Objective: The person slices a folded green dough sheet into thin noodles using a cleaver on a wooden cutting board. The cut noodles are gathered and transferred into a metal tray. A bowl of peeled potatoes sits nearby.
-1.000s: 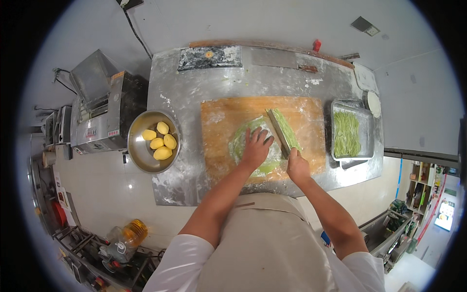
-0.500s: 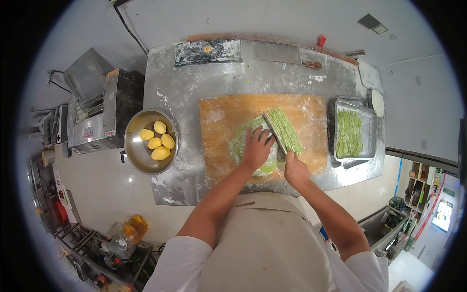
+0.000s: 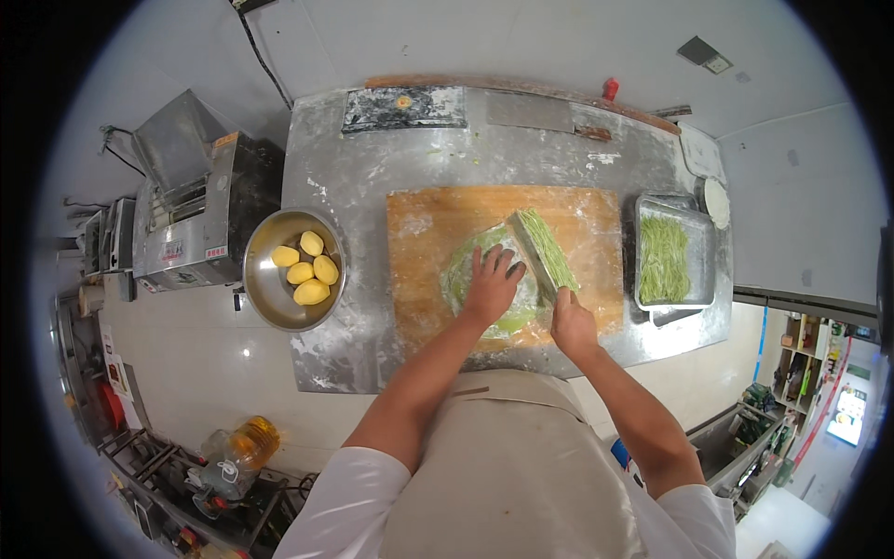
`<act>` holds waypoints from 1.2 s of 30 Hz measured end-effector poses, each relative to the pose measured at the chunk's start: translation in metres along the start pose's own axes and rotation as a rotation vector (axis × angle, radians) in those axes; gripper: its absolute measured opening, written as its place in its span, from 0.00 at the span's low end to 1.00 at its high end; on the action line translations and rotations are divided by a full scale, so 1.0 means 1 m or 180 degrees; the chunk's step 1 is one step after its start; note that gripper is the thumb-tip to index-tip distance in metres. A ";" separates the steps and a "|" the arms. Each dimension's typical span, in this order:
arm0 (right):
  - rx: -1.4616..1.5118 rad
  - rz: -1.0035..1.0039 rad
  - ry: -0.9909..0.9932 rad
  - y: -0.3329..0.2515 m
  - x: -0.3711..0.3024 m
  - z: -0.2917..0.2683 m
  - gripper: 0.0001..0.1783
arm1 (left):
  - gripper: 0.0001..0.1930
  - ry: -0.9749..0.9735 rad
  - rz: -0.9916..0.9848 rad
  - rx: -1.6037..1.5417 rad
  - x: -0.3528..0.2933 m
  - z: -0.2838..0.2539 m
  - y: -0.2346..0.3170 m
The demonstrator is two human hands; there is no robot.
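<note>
My left hand (image 3: 492, 289) lies with fingers spread on a floured, folded sheet of green dough (image 3: 456, 281). The dough rests on a wooden board (image 3: 414, 321). My right hand (image 3: 573, 323) is closed round the handle of a long knife (image 3: 533, 252), whose blade stands along the dough's right side. Against the blade's right side lie thin green cut noodles (image 3: 546, 244). Part of the dough is hidden under my left hand, and most of the knife handle is covered by my right.
A steel bowl (image 3: 259, 300) with several peeled potatoes (image 3: 312, 292) stands left of the board. To the right is a metal tray (image 3: 705, 279) of green noodles (image 3: 663, 261). A steel machine (image 3: 191, 224) stands beyond the bowl. Flour marks the steel table (image 3: 345, 186).
The knife has shifted slightly right and tilted, separating from the dough with the noodles beside it. My right hand has moved a little right with it. My left hand stays on the dough.
</note>
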State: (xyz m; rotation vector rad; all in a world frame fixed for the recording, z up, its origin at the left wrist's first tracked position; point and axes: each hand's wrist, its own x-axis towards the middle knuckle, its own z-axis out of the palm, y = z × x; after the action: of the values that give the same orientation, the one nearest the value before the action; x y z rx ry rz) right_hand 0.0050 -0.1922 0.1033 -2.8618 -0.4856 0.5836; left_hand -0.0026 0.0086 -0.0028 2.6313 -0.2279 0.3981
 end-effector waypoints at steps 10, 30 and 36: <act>0.0078 0.0008 -0.0282 -0.010 -0.008 0.006 0.14 | 0.18 -0.0224 0.0000 -0.0071 -0.001 -0.005 0.000; 0.0044 -0.0117 -0.0023 -0.006 -0.016 0.003 0.14 | 0.20 -0.0126 -0.0008 -0.0084 -0.002 -0.005 0.000; 0.0177 -0.0040 -0.0227 -0.009 -0.008 0.003 0.15 | 0.20 -0.0198 -0.0002 -0.0025 -0.003 -0.004 0.000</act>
State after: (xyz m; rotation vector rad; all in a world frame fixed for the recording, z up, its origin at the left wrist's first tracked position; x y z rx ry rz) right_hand -0.0060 -0.1864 0.1051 -2.7914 -0.4900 0.6881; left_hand -0.0066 0.0109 -0.0010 2.6384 -0.2482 0.3148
